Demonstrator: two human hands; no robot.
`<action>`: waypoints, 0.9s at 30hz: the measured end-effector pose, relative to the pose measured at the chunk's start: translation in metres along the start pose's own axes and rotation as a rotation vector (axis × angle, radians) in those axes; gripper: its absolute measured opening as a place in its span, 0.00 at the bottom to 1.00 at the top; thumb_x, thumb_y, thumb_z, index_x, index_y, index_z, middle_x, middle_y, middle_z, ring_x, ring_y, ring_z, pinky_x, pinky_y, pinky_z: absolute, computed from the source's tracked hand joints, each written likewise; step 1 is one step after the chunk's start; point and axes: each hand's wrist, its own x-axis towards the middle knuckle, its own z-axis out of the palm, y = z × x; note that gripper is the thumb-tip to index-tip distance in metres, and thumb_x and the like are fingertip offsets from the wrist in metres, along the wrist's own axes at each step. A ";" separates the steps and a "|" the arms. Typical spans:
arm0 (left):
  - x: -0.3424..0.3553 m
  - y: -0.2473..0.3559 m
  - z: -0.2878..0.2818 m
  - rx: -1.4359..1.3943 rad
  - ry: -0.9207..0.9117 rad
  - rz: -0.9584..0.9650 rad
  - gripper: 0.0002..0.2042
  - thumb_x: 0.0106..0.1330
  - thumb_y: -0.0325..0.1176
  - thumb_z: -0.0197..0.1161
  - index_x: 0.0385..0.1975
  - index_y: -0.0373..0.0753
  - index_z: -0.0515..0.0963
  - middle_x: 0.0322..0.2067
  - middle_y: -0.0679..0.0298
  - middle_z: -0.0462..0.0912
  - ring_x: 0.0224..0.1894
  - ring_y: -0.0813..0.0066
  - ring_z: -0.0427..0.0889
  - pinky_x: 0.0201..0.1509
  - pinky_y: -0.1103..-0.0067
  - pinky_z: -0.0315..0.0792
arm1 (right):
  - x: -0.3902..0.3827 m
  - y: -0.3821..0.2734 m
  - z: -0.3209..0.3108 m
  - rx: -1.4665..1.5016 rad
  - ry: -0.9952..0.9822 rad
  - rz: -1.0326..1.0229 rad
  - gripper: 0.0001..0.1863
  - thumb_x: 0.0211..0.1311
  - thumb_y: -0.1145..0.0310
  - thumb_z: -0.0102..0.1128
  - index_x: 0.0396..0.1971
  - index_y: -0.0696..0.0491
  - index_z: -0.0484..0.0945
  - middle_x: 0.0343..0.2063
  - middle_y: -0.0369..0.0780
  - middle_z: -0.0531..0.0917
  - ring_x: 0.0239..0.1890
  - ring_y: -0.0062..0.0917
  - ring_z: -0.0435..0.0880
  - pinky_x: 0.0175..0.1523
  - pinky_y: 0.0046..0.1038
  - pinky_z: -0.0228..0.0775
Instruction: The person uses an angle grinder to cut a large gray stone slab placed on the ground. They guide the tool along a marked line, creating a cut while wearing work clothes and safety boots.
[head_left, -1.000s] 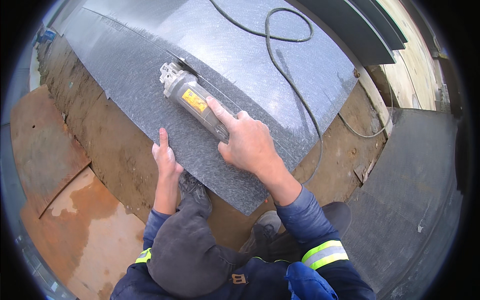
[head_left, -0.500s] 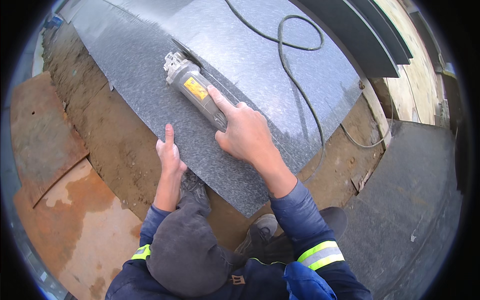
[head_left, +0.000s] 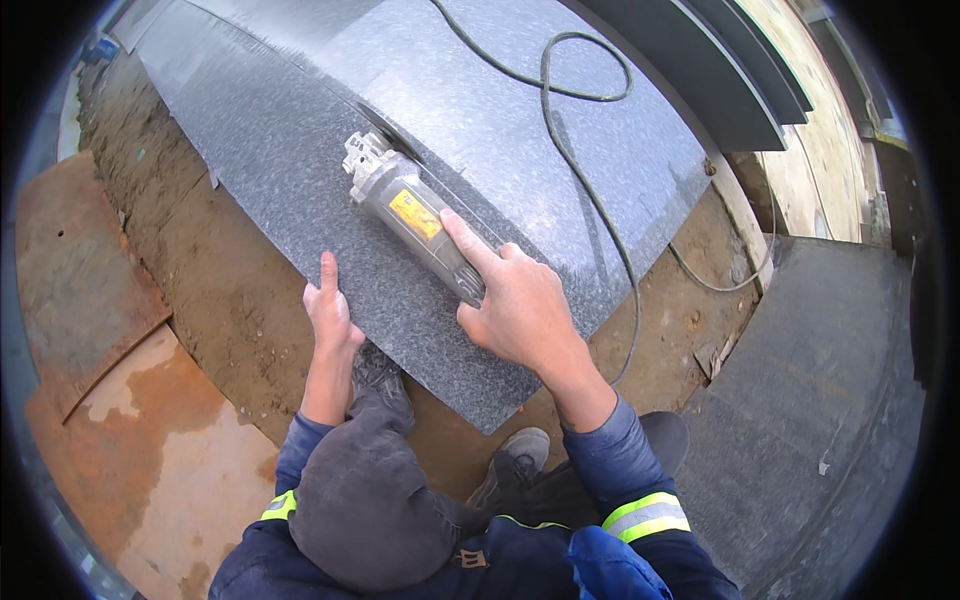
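Note:
My right hand (head_left: 525, 300) is wrapped round the grey, dust-coated body of an angle grinder (head_left: 415, 215), its index finger stretched along the casing beside a yellow label. The grinder's disc (head_left: 390, 130) stands edge-on at a straight line across a speckled grey stone slab (head_left: 300, 190). Along that line the slab shows pale dust and a darker band. At the slab's left edge, my left hand (head_left: 332, 312) grips with the thumb up by the top face; its other fingers are partly hidden at the edge.
A dark cable (head_left: 590, 190) loops over the slab's right side and down to the ground. Dark slabs (head_left: 700, 60) stand on edge at the upper right. Rust-stained sheets (head_left: 150, 440) lie at left, a dark grey sheet (head_left: 800, 380) at right. My shoes are on bare soil (head_left: 240, 290).
The grinder and my right hand have slid nearer to me and a little right along the line. My left hand keeps its place on the slab's edge.

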 end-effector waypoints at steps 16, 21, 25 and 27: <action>0.009 -0.014 -0.009 -0.007 -0.012 0.085 0.31 0.77 0.50 0.70 0.62 0.28 0.68 0.56 0.47 0.82 0.55 0.55 0.87 0.58 0.55 0.86 | 0.052 -0.007 0.032 0.005 0.083 -0.066 0.55 0.51 0.69 0.72 0.83 0.29 0.62 0.33 0.55 0.83 0.32 0.51 0.90 0.41 0.45 0.85; 0.008 -0.014 -0.008 -0.041 -0.022 0.064 0.31 0.77 0.50 0.70 0.62 0.29 0.68 0.56 0.47 0.82 0.56 0.55 0.87 0.58 0.55 0.86 | 0.072 -0.014 0.037 -0.007 0.093 -0.076 0.55 0.52 0.69 0.72 0.83 0.29 0.62 0.36 0.56 0.84 0.35 0.51 0.91 0.43 0.46 0.86; 0.001 -0.008 -0.002 -0.087 -0.090 0.058 0.32 0.76 0.50 0.71 0.62 0.30 0.68 0.56 0.47 0.81 0.56 0.55 0.87 0.57 0.55 0.86 | 0.088 -0.026 0.039 0.003 0.109 -0.076 0.54 0.50 0.69 0.70 0.82 0.30 0.64 0.34 0.54 0.85 0.36 0.50 0.90 0.46 0.46 0.84; 0.002 -0.008 -0.002 -0.033 0.009 0.015 0.31 0.77 0.50 0.71 0.63 0.30 0.67 0.57 0.47 0.81 0.56 0.55 0.87 0.57 0.55 0.86 | 0.096 -0.030 0.039 0.018 0.127 -0.085 0.54 0.49 0.70 0.69 0.82 0.31 0.65 0.33 0.54 0.85 0.36 0.50 0.89 0.47 0.46 0.82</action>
